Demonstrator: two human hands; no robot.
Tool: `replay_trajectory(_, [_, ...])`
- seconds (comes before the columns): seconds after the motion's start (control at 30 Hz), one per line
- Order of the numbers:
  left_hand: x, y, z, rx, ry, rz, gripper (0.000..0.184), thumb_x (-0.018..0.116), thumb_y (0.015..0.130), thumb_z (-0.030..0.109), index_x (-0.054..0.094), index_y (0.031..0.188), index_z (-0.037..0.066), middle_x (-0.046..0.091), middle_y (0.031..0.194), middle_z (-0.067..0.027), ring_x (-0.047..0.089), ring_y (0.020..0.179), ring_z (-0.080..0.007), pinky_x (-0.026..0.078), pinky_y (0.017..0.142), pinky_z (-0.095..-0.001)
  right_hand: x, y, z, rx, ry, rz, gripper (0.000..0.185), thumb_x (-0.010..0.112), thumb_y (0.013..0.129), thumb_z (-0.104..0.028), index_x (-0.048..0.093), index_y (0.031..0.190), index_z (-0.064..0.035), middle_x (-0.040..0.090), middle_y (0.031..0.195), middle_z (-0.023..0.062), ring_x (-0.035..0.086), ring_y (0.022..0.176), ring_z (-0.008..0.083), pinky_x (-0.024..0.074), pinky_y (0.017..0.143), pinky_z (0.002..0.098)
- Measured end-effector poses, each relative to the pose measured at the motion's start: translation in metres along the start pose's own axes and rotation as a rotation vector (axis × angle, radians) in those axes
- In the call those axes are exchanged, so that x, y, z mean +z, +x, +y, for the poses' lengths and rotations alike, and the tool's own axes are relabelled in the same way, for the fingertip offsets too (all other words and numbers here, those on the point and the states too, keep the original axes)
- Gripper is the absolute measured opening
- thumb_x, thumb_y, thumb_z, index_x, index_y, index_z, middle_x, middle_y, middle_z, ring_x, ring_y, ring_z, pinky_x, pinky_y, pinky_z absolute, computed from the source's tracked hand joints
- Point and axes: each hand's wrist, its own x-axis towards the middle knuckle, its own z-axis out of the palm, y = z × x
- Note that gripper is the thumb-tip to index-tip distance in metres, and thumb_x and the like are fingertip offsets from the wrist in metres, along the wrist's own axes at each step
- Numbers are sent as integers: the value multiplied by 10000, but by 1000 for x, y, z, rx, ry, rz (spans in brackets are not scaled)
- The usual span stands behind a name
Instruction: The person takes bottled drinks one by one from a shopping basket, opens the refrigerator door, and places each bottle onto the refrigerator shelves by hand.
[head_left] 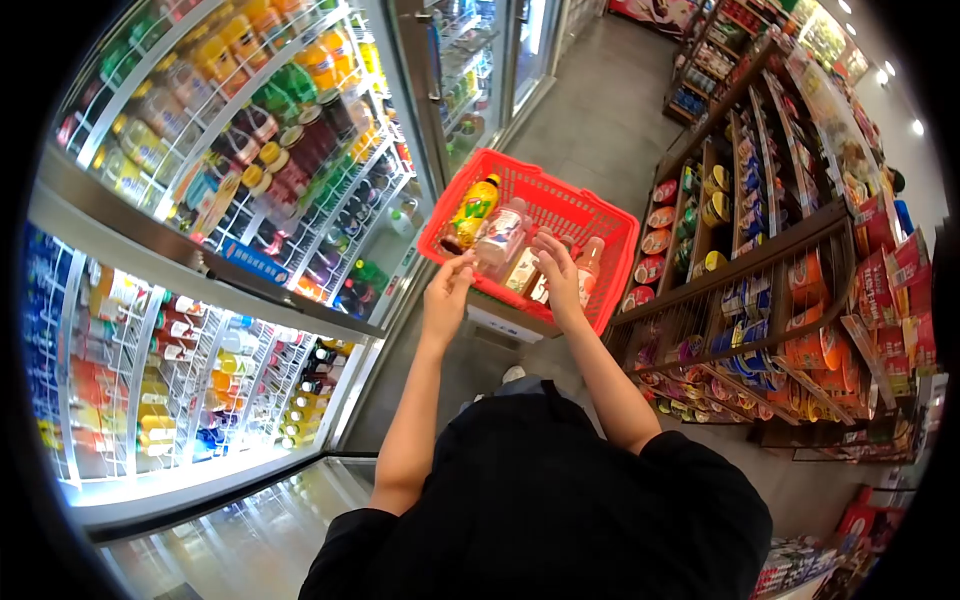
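Note:
Ahead of me a red plastic basket (570, 195) holds several bottles. A yellow bottle (476, 208) leans at its left side, and a clear bottle with a pale label (503, 233) lies to the right of that one. Farther right is a bottle with pinkish contents (590, 265). My left hand (450, 290) is over the basket's near left edge, close to the clear bottle, with its fingers bent and nothing clearly held. Over the near right part of the basket, my right hand (560, 275) has its fingers apart and holds nothing.
Glass-door coolers (400, 60) full of drinks line the left side. A brown shelf rack (740, 260) with cup-shaped packages and red packets stands on the right. Grey floor (600, 100) runs between them. A white-and-brown box (505, 322) shows under the basket's near edge.

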Motion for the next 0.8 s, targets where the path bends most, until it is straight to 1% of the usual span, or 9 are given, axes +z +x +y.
replay_trajectory(0.03, [10,6,-7,1,17,-25,271,561,1013,161,640,1224,11,676,1134,-68,620,944,-93,492,849,-246,-10,5,6,21,46,29,490,508,1025,-283,457,1440,-29,506,1431,117,472,1341,227,360,1124,370])
replay_trajectory(0.17, [48,28,-30,-91,-3,-95,271,559,1014,166,640,1213,2,678,1088,-53,619,940,-99,495,844,-251,-54,18,19,130,88,177,508,475,1030,-371,461,1454,-92,446,1491,103,375,1411,223,292,1160,383])
replay_trajectory(0.2, [59,34,-37,-97,-6,-106,271,559,1014,166,640,1213,2,678,1088,-53,619,940,-99,495,844,-251,-64,24,23,95,91,223,490,466,1042,-306,460,1429,-5,485,1449,128,424,1354,215,297,1147,344])
replay_trajectory(0.33, [100,42,-64,-220,-55,-170,273,567,1008,180,645,1213,18,671,1041,-42,607,892,-90,489,798,-246,-103,38,41,135,138,294,545,460,1040,-368,397,1475,-46,448,1472,81,379,1397,195,301,1145,340])
replay_trajectory(0.47, [135,52,-87,-408,56,-388,341,576,999,186,579,1299,24,656,1033,-30,600,915,-98,480,781,-258,-131,56,55,283,279,357,502,476,1031,-348,421,1431,-49,490,1402,80,429,1342,190,329,1125,345])
replay_trajectory(0.53, [144,59,-120,-413,158,-467,458,621,968,194,507,1370,8,661,1045,-66,616,937,-134,491,792,-274,-130,58,49,365,161,372,587,468,1012,-373,378,1467,-14,396,1508,137,322,1433,242,252,1172,359])
replay_trajectory(0.57, [147,66,-139,-420,165,-491,458,621,968,194,507,1370,8,661,1045,-66,616,937,-134,491,792,-274,-131,61,46,391,108,369,527,483,995,-338,430,1412,-20,463,1431,126,388,1376,241,292,1141,358])
replay_trajectory(0.67, [161,84,-171,-436,518,-704,764,733,843,386,444,1379,-75,628,1231,-250,627,1138,-342,491,949,-391,-143,76,81,437,133,431,530,549,974,-351,444,1392,-43,526,1339,111,470,1277,226,365,1091,370])
replay_trajectory(0.8, [180,96,-154,-610,570,-894,757,801,771,334,490,1329,-74,649,1213,-236,645,1121,-325,496,954,-390,-142,83,85,518,127,501,484,547,936,-274,458,1346,-34,550,1229,128,560,1109,222,501,922,383])
